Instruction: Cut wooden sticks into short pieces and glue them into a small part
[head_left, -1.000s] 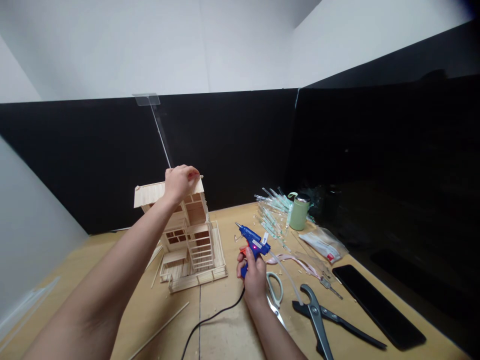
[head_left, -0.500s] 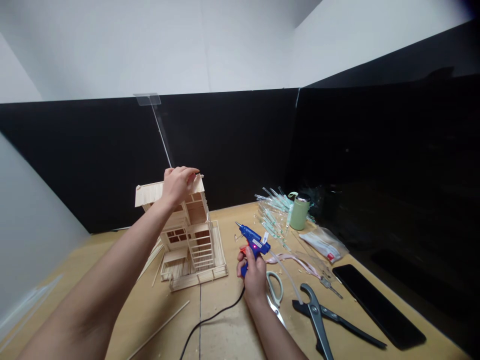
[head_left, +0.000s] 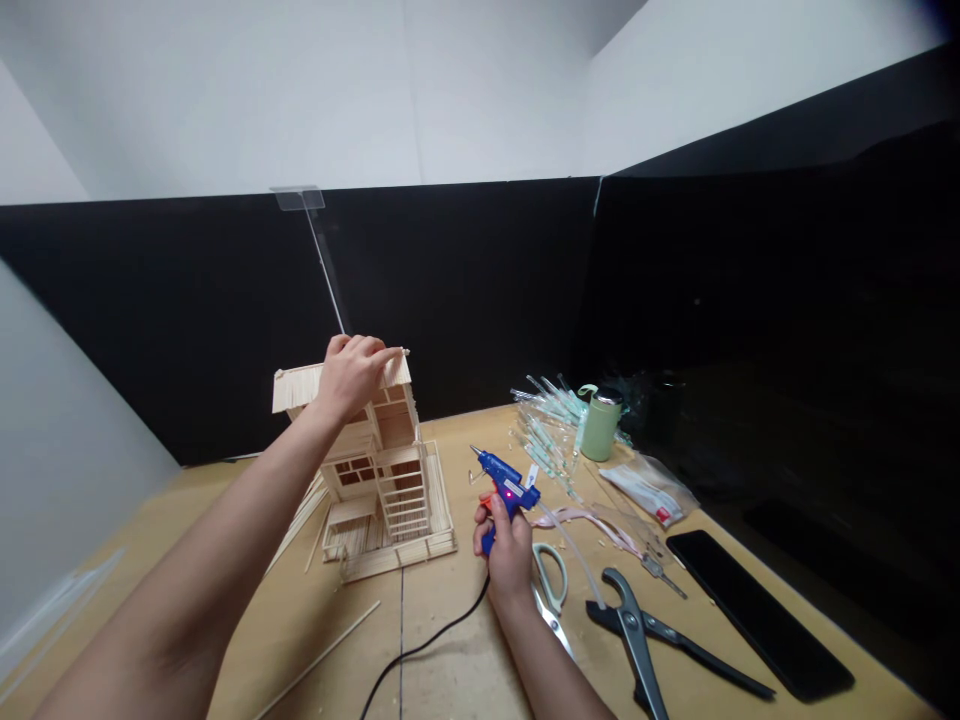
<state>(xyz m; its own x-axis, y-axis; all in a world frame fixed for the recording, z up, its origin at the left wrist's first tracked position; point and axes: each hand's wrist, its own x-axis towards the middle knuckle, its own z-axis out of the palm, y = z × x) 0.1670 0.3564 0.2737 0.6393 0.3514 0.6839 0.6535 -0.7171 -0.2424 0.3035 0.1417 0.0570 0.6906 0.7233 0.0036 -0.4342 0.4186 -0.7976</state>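
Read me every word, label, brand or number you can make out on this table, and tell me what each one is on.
White tag on the blue hot glue gun: too small to read.
White plastic packet with a red mark: any printing is too blurred to read.
No word, brand or number can be read clearly anywhere in this view.

The right hand (head_left: 508, 565), around a glue gun (head_left: 506, 488), has a way left toward the craft-stick house (head_left: 397, 470), crossed by a black cord (head_left: 442, 630), while scissors (head_left: 549, 578) and pliers (head_left: 636, 640) block its lower right.
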